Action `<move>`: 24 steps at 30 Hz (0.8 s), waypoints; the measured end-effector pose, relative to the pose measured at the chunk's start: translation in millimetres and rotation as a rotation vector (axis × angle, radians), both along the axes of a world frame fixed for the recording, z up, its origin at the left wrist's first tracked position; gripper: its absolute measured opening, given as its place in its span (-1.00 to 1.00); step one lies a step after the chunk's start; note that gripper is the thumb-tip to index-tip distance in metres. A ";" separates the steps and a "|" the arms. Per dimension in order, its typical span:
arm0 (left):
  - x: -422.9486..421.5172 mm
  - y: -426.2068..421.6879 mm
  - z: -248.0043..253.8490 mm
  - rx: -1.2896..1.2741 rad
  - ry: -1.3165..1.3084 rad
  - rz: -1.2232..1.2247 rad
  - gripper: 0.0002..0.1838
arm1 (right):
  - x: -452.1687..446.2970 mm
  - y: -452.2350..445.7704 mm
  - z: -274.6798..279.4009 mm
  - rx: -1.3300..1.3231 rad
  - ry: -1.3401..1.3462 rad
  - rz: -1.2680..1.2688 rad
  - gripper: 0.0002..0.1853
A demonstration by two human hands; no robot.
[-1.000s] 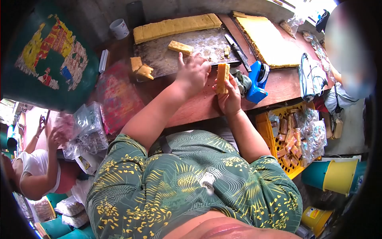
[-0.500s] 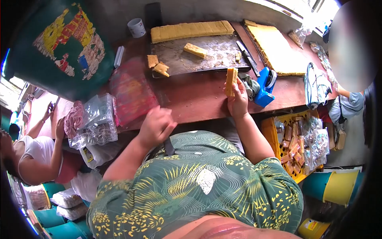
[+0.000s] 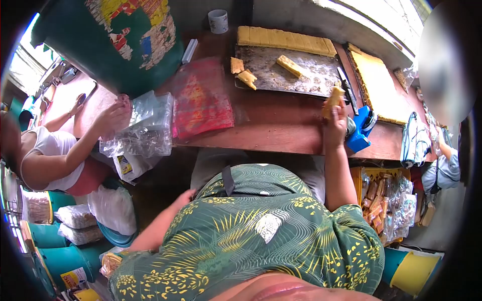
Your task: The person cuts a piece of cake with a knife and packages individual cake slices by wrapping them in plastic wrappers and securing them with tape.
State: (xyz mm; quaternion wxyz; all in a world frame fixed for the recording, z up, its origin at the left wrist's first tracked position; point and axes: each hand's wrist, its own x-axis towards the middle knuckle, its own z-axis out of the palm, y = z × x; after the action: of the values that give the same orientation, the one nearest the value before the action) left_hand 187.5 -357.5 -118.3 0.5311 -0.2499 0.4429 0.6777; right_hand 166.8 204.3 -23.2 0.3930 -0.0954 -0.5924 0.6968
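My right hand (image 3: 336,128) is raised over the front part of the table, its fingers closed round a yellow cake bar (image 3: 331,102) held upright. My left hand (image 3: 188,196) is low beside my lap, blurred, with its fingers not clear. On the dark baking tray (image 3: 261,57) lie a row of cut cake bars (image 3: 286,41), one loose bar (image 3: 289,65) and crumbs. Two broken pieces (image 3: 246,79) sit at its left edge. A knife (image 3: 348,89) rests at the tray's right side. A blue tape dispenser (image 3: 360,131) stands just right of my right hand.
Red-patterned plastic (image 3: 203,100) and clear bags (image 3: 145,125) lie left, near a large green container (image 3: 115,55) and a person in white (image 3: 55,150). A second cake slab (image 3: 381,85) is at right. Below it, a yellow crate (image 3: 357,183) holds wrapped bars.
My left hand has moved from above the tray down to beside my lap. The bar stays in my right hand. The view has swung left, so the table appears further right.
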 end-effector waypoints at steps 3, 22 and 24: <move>-65.6 18.7 92.3 0.251 0.519 -0.128 -0.28 | 13.7 -18.5 26.2 -0.058 0.024 0.083 -0.45; -68.9 367.3 114.2 0.311 1.667 -1.162 -0.06 | 61.4 -49.4 67.2 -0.332 0.206 0.252 -0.49; -49.7 376.3 127.5 0.820 1.035 -1.126 -0.18 | 74.5 -48.0 79.2 -0.276 0.229 0.227 -0.49</move>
State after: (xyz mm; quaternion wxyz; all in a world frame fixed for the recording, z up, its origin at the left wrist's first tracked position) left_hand 137.8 18.8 9.2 0.5675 0.5575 0.4075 0.4485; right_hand 241.2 156.4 56.0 0.3598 -0.0012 -0.4497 0.8175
